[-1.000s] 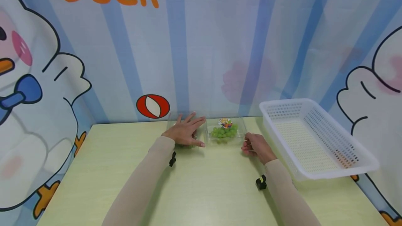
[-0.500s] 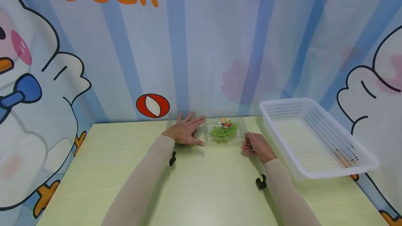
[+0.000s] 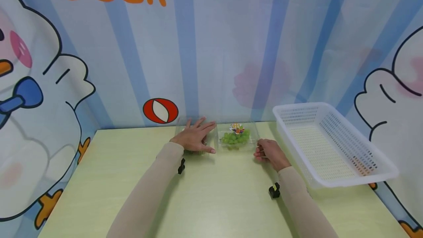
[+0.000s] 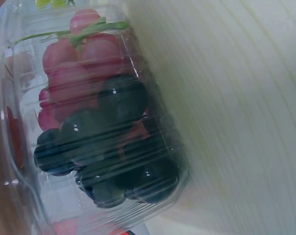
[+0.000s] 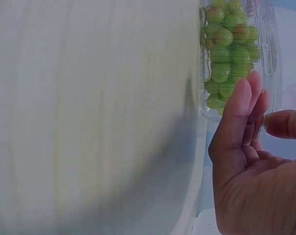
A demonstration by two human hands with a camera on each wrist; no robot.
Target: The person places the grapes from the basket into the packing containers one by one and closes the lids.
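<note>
Two clear plastic boxes of grapes stand side by side at the table's far edge. Over the left box (image 4: 20,171) lies my left hand (image 3: 195,137), fingers spread and straight, covering most of it in the head view. Red grapes (image 4: 69,81) and dark grapes (image 4: 123,98) show through that box's side in the left wrist view. The right box (image 3: 253,135) contains green grapes (image 3: 236,137) and has a colourful sticker (image 3: 237,128) on its lid. My right hand (image 3: 271,154) pinches the rim at its right corner between thumb and fingers.
A white perforated plastic basket (image 3: 363,181) stands on the right of the table, close beside my right forearm. Behind the pale wooden table (image 3: 214,194) hangs a blue striped curtain (image 3: 211,47) with cartoon ducks.
</note>
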